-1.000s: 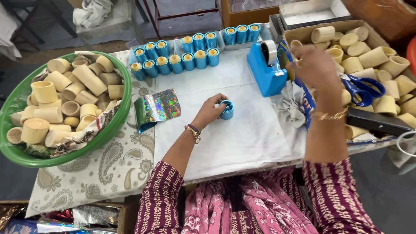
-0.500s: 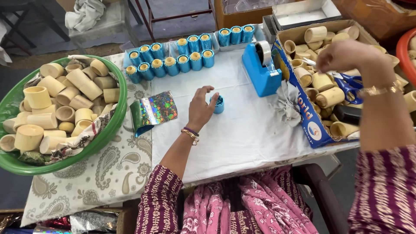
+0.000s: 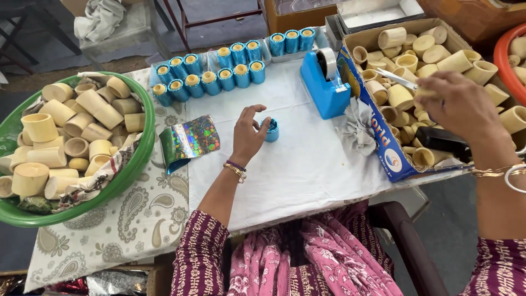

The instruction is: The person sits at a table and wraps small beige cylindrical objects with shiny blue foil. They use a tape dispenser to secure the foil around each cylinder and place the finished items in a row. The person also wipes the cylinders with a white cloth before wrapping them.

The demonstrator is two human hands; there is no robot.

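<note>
Blue-wrapped cup [image 3: 272, 130] sits on the white surface [image 3: 307, 164], just in front of the blue tape dispenser [image 3: 327, 85], and my left hand [image 3: 249, 134] has its fingers curled around it, thumb side closed on the wrap. I judge we're at the finishing of one wrapped piece, pressing the foil down. My right hand [image 3: 457, 107] is over the cardboard box [image 3: 378, 137] of bare cups, fingers pinched on a small pale piece, with scissors [image 3: 397, 78] lying right beside it; a fresh cup looks like the next need, then foil from the holographic sheet [image 3: 192, 140]. Rows of finished blue cups [image 3: 219, 68] line the far edge. The green basin [image 3: 139, 151] is cut off at left, and the right hand's grip is partly hidden.
</note>
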